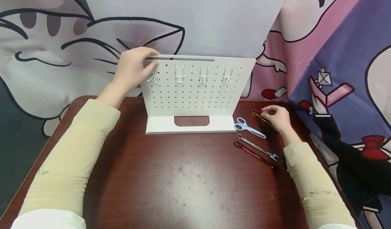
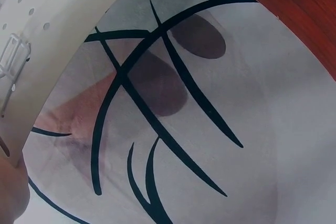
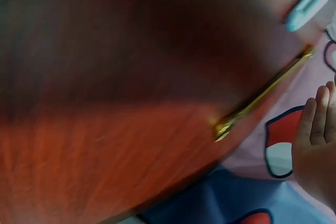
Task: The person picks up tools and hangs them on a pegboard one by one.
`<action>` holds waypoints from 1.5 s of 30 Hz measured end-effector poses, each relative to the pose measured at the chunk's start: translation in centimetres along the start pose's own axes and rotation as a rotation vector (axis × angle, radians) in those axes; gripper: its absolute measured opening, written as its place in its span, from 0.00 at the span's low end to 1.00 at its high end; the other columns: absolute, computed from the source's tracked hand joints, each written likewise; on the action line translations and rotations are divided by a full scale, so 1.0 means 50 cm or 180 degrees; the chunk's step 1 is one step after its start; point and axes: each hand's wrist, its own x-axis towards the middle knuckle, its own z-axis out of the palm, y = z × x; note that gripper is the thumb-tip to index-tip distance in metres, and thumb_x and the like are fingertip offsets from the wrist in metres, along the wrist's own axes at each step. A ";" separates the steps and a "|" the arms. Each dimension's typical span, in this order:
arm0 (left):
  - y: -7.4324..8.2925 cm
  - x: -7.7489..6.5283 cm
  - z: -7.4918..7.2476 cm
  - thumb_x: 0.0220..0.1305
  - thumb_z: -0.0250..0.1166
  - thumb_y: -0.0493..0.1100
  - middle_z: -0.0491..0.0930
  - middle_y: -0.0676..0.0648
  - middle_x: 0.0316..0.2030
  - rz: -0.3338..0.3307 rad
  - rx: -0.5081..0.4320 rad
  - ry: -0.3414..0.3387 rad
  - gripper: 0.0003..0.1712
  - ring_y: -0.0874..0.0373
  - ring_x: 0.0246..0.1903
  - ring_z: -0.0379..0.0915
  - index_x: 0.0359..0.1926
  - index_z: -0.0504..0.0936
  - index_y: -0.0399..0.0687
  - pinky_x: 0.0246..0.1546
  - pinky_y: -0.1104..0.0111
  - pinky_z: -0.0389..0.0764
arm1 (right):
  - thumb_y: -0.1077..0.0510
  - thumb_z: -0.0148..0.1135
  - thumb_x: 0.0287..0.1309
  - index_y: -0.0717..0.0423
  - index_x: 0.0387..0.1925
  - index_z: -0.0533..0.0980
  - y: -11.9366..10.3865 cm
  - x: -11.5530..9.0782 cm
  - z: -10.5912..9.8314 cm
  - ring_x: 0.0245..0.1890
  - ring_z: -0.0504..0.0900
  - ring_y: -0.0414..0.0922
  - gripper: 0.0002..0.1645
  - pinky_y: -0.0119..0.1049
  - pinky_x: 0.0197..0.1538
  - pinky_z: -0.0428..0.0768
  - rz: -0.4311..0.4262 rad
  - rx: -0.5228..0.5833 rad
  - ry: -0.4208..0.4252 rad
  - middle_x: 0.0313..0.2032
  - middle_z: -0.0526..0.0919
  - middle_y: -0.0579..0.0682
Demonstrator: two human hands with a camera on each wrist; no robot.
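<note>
Two cream sleeves (image 1: 68, 154) are closest. The left hand (image 1: 132, 66) pinches the upper corner of a white pegboard (image 1: 195, 101), thumb in front; the board stands to that hand's right, its wire hooks (image 1: 179, 78) beside the thumb and beyond. The right hand (image 1: 277, 117), fingers extended and close together, hovers empty beside a gold wrench (image 1: 265, 121). Left of it lie blue scissors (image 1: 248, 128); nearer the body, a silver wrench (image 1: 256, 146) and a red wrench (image 1: 255, 155).

Cartoon-printed fabric (image 1: 336, 45) in white, pink and purple hangs behind and beside 1 scuffed, reddish-brown table (image 1: 171, 174).
</note>
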 end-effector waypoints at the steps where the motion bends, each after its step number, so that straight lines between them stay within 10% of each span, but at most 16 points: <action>1: 0.000 0.000 0.000 0.71 0.68 0.38 0.89 0.37 0.53 0.0002 0.0004 0.0000 0.14 0.37 0.54 0.85 0.55 0.87 0.39 0.55 0.44 0.80 | 0.62 0.73 0.65 0.65 0.49 0.86 0.008 -0.001 0.000 0.28 0.75 0.19 0.13 0.17 0.33 0.73 -0.0006 -0.0040 -0.0029 0.44 0.90 0.67; 45: -0.002 0.000 0.010 0.71 0.68 0.38 0.89 0.38 0.54 -0.0017 0.0047 0.0074 0.14 0.38 0.56 0.85 0.54 0.87 0.39 0.56 0.45 0.81 | 0.62 0.70 0.64 0.74 0.44 0.84 0.085 0.009 0.003 0.23 0.76 0.34 0.16 0.31 0.25 0.76 0.0198 -0.0231 -0.0647 0.29 0.90 0.53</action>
